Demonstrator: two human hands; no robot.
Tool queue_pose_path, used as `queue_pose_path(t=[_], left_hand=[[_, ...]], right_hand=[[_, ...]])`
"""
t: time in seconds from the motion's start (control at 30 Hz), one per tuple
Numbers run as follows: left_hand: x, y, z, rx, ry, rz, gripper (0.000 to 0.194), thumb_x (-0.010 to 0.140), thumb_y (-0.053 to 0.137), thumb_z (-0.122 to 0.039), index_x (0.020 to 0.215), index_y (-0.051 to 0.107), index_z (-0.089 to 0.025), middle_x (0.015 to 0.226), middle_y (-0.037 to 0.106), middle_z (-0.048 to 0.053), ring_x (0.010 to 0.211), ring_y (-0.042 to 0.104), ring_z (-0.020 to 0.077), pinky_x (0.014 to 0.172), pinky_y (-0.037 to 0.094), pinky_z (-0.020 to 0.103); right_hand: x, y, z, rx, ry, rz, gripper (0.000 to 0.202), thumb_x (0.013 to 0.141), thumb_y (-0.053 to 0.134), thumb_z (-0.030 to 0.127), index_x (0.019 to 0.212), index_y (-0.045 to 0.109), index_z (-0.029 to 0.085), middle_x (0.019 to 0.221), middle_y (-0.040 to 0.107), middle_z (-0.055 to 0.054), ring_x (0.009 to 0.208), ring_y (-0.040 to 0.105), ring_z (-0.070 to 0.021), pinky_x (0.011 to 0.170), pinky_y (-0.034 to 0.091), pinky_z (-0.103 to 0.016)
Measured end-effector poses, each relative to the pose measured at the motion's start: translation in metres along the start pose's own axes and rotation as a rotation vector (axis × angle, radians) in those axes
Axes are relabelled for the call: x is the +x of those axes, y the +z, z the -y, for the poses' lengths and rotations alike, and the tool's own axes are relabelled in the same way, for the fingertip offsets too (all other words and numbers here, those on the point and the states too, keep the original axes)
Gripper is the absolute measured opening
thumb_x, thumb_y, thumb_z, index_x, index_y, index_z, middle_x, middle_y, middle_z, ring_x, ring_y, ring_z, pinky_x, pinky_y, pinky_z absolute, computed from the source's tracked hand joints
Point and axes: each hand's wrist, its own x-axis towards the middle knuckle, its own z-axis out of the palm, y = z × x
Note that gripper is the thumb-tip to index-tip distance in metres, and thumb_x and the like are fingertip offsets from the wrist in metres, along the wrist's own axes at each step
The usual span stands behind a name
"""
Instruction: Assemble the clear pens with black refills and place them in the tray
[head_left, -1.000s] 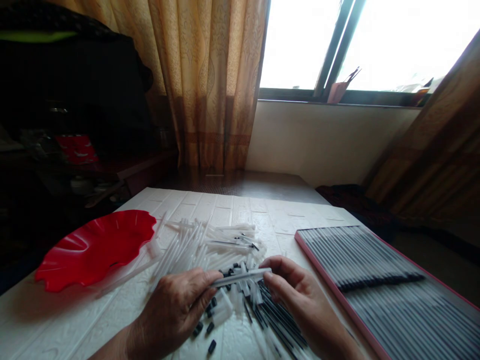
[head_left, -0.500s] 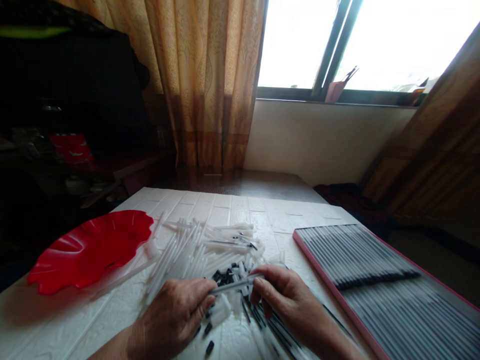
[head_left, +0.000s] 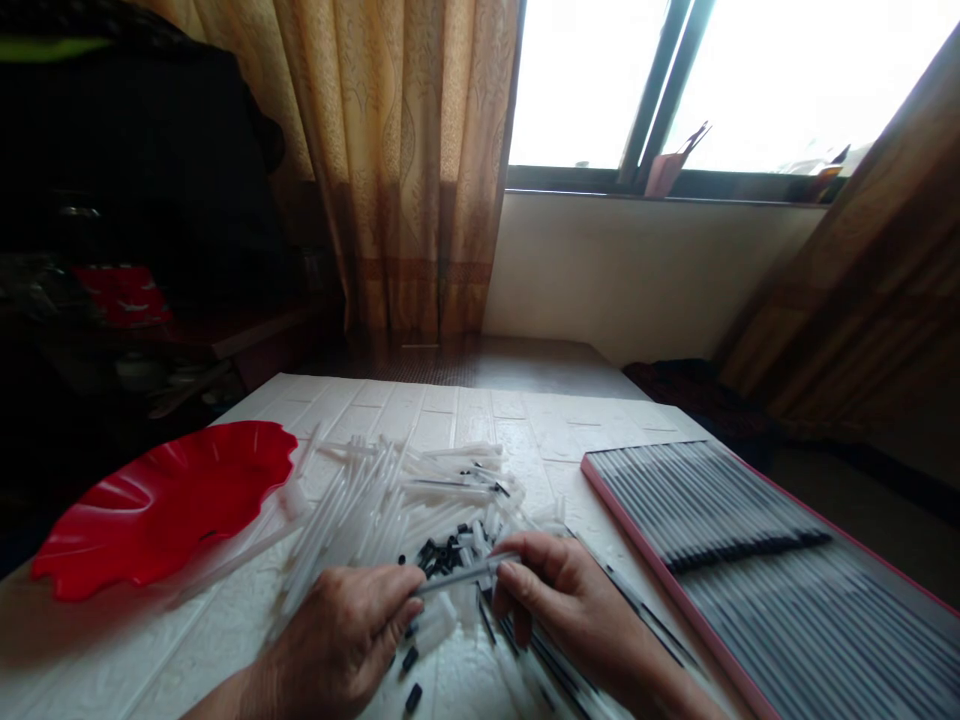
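Between my two hands is a thin pen (head_left: 461, 576), its barrel see-through with a dark refill inside, held almost level over the table. My left hand (head_left: 345, 622) pinches one end between thumb and fingers. At the other end, the thumb and forefinger of my right hand (head_left: 559, 590) are closed on it. Small black plugs (head_left: 444, 555) and short clear caps (head_left: 436, 628) lie just behind and below the pen. Past them spreads a heap of clear pen barrels (head_left: 345, 505). Dark refills (head_left: 559, 680) lie beneath my right hand, partly hidden by it.
A red wavy-edged plastic dish (head_left: 172, 500) stands at the left on the white brick-patterned table (head_left: 431, 397). On the right lies a pink-edged tray (head_left: 628, 530) filled with rows of pens. Behind are a curtain (head_left: 405, 180) and a window (head_left: 585, 90).
The view has shifted slightly, so the scene sits a little further left and the window a little higher. Both hands keep their grip on the pen, with hardly any other movement.
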Motion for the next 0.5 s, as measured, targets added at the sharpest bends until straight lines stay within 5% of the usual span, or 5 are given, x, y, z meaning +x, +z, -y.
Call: queue_pose_path(t=[0.5], left_hand=[[-0.0010, 0.0006, -0.0031, -0.014, 0.008, -0.008, 0.019, 0.105, 0.036, -0.024, 0.105, 0.055, -0.025, 0.078, 0.072, -0.001, 0.065, 0.072, 0.0172, 0.060, 0.051, 0.023]], right_hand=[[0.0000, 0.0017, -0.0020, -0.006, 0.042, 0.012, 0.051, 0.074, 0.071, 0.065, 0.080, 0.062, 0.015, 0.060, 0.064, 0.000, 0.040, 0.050, -0.0072, 0.036, 0.027, -0.017]])
